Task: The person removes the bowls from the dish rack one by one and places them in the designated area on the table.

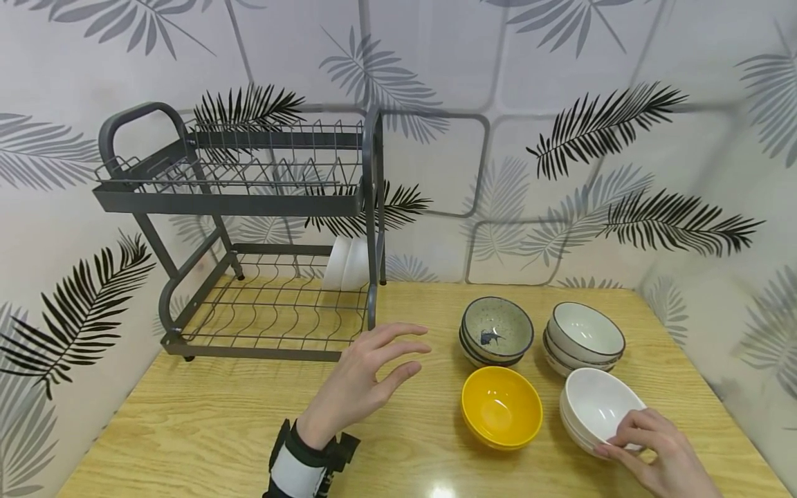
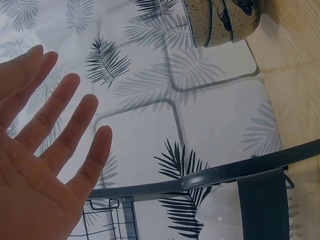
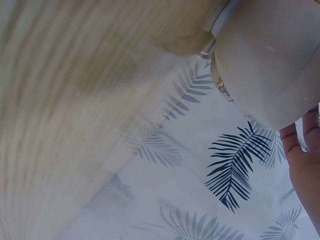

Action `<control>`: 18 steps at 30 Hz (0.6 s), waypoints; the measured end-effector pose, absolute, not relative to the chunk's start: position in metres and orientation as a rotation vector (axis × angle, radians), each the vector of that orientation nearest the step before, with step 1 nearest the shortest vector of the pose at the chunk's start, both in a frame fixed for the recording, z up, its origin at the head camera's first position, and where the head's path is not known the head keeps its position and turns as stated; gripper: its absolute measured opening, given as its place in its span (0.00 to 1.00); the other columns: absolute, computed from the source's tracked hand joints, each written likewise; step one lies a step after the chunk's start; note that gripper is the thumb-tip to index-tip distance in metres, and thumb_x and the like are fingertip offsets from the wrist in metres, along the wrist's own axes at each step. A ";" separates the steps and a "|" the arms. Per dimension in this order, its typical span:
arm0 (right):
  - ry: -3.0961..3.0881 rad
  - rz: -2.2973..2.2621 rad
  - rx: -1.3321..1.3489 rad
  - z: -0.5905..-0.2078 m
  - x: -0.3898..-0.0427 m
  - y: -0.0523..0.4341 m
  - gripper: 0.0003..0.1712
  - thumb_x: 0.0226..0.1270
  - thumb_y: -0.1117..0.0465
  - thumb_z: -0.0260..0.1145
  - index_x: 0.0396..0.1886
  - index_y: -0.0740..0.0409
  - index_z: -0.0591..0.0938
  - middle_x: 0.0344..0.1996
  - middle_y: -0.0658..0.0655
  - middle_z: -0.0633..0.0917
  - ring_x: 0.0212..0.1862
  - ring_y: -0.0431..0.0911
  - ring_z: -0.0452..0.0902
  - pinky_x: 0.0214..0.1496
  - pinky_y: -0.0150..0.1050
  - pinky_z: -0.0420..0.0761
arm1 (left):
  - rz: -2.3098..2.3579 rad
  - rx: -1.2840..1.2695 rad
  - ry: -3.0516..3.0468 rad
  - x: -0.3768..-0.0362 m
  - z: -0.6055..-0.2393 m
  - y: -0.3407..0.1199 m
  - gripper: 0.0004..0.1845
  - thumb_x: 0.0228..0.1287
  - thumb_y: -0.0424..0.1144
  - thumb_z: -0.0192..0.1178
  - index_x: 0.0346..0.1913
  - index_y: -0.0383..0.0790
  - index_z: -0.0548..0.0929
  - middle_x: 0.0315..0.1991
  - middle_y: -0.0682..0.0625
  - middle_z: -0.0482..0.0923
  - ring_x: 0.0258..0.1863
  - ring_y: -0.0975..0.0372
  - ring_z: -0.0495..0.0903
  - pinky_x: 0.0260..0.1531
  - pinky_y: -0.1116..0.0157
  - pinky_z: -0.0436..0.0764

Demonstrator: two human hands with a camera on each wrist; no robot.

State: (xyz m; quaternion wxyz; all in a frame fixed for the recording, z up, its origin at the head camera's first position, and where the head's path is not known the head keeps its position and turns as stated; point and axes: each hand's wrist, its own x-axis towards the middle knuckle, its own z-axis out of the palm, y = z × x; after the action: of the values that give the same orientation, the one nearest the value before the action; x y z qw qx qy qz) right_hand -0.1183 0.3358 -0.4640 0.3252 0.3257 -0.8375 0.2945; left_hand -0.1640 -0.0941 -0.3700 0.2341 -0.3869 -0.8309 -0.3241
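Right grip [image 1: 654, 449] pinching white bowl [image 1: 600, 408] rim; left grip [image 1: 364, 380] spread, empty.

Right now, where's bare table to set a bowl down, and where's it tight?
Free: the near-left table, bordered by the rack and the left hand. The rack's lower shelf is mostly bare beside two white dishes. Tight: right side, where the yellow bowl and three bowl stacks cluster; the right hand grips the white stack.
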 end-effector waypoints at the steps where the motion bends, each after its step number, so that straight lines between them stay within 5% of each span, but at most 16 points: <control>1: -2.202 0.768 0.853 -0.463 -0.118 0.336 0.19 0.62 0.36 0.64 0.20 0.41 0.82 0.24 0.38 0.76 0.34 0.27 0.66 0.28 0.21 0.68 | -0.892 -1.062 -2.282 -0.164 -0.370 -0.094 0.11 0.67 0.39 0.66 0.51 0.47 0.87 0.61 0.51 0.81 0.63 0.57 0.79 0.60 0.53 0.80; 7: -2.220 0.717 0.877 -0.458 -0.120 0.335 0.16 0.59 0.38 0.70 0.20 0.39 0.82 0.25 0.36 0.76 0.34 0.27 0.66 0.30 0.20 0.70 | -0.895 -1.061 -2.285 -0.165 -0.371 -0.095 0.12 0.67 0.38 0.66 0.52 0.48 0.87 0.61 0.51 0.81 0.63 0.57 0.79 0.60 0.53 0.80; 10: -2.248 0.697 0.877 -0.455 -0.121 0.336 0.13 0.48 0.46 0.79 0.20 0.37 0.81 0.25 0.35 0.76 0.33 0.27 0.66 0.30 0.21 0.69 | -0.898 -1.063 -2.280 -0.166 -0.371 -0.095 0.12 0.67 0.38 0.66 0.52 0.47 0.87 0.61 0.50 0.81 0.62 0.56 0.79 0.59 0.54 0.81; 15: -2.319 0.616 0.786 -0.452 -0.120 0.336 0.22 0.25 0.55 0.86 0.23 0.37 0.83 0.28 0.37 0.79 0.36 0.29 0.69 0.39 0.20 0.68 | -0.907 -1.069 -2.275 -0.167 -0.372 -0.096 0.12 0.67 0.38 0.66 0.52 0.45 0.87 0.61 0.49 0.81 0.62 0.55 0.80 0.59 0.54 0.81; 18: -2.339 0.576 0.732 -0.450 -0.121 0.334 0.23 0.23 0.53 0.87 0.26 0.41 0.86 0.32 0.41 0.82 0.43 0.29 0.69 0.49 0.17 0.65 | -0.906 -1.068 -2.274 -0.167 -0.372 -0.096 0.12 0.67 0.38 0.66 0.52 0.45 0.87 0.61 0.49 0.81 0.62 0.55 0.80 0.58 0.55 0.82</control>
State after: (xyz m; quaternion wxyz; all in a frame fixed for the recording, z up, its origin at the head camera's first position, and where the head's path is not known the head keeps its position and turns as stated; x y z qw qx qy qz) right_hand -0.1206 0.3343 -0.4496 0.3071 0.2768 -0.8841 0.2178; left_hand -0.1672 -0.0960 -0.3720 0.2335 -0.3889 -0.8279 -0.3298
